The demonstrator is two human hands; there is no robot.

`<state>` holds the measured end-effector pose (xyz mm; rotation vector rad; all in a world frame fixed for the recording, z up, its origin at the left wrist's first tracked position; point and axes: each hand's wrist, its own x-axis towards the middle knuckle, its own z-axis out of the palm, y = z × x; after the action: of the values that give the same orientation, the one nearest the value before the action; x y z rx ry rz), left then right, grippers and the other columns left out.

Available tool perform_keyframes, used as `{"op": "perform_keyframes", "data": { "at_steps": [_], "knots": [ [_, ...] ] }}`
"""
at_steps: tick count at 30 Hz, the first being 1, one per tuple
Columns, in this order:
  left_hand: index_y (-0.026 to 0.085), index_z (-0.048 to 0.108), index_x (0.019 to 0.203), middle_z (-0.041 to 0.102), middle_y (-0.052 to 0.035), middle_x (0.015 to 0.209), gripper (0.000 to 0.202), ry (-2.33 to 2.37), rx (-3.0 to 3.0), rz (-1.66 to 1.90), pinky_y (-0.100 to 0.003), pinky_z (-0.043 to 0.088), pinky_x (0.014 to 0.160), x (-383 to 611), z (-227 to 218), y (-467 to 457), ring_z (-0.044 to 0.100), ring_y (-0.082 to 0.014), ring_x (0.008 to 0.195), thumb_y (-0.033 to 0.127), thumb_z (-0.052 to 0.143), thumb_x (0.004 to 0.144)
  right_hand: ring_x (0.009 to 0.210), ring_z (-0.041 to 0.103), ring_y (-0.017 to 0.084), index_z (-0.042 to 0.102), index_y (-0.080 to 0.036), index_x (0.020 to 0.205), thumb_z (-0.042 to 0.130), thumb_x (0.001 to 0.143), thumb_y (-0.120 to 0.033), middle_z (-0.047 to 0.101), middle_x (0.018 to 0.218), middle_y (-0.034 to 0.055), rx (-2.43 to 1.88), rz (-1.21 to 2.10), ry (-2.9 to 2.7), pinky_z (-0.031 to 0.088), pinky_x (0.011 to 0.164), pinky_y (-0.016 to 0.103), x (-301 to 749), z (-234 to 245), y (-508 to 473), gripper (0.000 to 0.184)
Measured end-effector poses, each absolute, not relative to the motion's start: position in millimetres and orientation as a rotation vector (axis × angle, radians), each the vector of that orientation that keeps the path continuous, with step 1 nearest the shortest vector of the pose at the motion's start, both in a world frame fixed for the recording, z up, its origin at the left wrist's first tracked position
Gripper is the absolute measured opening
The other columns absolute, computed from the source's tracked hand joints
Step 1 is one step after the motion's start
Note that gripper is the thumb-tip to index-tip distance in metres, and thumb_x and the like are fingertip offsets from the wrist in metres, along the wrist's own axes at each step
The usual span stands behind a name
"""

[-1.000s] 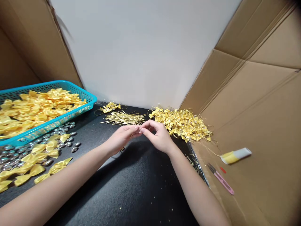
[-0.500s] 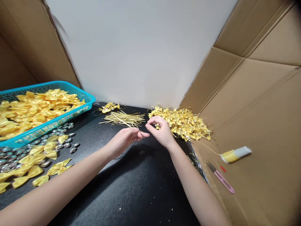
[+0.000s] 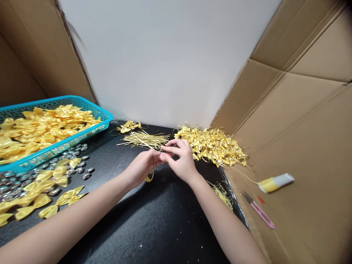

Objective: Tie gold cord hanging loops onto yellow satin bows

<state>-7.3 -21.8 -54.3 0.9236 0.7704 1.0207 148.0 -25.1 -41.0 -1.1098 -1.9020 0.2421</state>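
Note:
Above the middle of the black table, my left hand (image 3: pixel 140 165) is closed, thumb against fingers. A yellow ribbon piece (image 3: pixel 149 177), perhaps part of a bow, shows just under it, mostly hidden by the hand. My right hand (image 3: pixel 180 160) meets the left fingertips with its thumb and bent fingers drawn together; whatever lies between them is too small to make out. Just behind the hands lies a bundle of thin gold cords (image 3: pixel 145 139). To the right of it is a heap of finished yellow bows with cord loops (image 3: pixel 217 146).
At left stands a blue basket (image 3: pixel 106 124) of yellow bows. Before it lie silver beads (image 3: pixel 80 170) and loose bows (image 3: pixel 70 196). Cord scraps (image 3: pixel 224 196) are at the table's right edge. Beyond lie pink thread snips (image 3: pixel 261 212) and a thread spool (image 3: pixel 275 182). Cardboard walls (image 3: pixel 297 121) flank the table.
My right hand has moved left and closed in on the left fingertips, from a separate pinch. The yellow ribbon piece now shows beneath my left hand.

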Motion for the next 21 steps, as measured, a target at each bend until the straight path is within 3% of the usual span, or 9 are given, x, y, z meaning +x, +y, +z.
{"op": "perform_keyframes", "data": {
  "at_steps": [4,10,21],
  "knots": [
    [0.018,0.069,0.055,0.069,-0.0034,0.072,0.020,0.749,0.977,0.924,-0.029,0.047,0.089,-10,-54,-21,0.061,-0.0187,0.083,0.027,0.059,0.070,0.098,0.052,0.021,0.077,-0.028,0.095,0.067,0.083,-0.019,0.069,0.104,0.0024,-1.054,0.275,-2.037,0.040,0.088,0.041,151,-38,-25,0.018],
    [0.017,0.071,0.054,0.064,-0.0028,0.063,0.019,0.762,1.021,0.797,-0.026,0.049,0.077,-16,-49,-21,0.056,-0.0160,0.070,0.028,0.062,0.067,0.097,0.053,0.019,0.075,-0.026,0.078,0.071,0.079,-0.019,0.070,0.099,-0.0004,-1.051,0.297,-2.123,0.036,0.091,0.040,157,-33,-23,0.008],
    [0.019,0.070,0.060,0.067,-0.0005,0.067,0.017,0.705,0.941,0.719,-0.025,0.050,0.081,-23,-50,-16,0.059,-0.0158,0.075,0.027,0.060,0.072,0.096,0.054,0.018,0.071,-0.024,0.075,0.069,0.080,-0.019,0.069,0.096,-0.0010,-0.909,0.200,-2.132,0.035,0.091,0.037,162,-27,-26,0.007]
  ]
}}
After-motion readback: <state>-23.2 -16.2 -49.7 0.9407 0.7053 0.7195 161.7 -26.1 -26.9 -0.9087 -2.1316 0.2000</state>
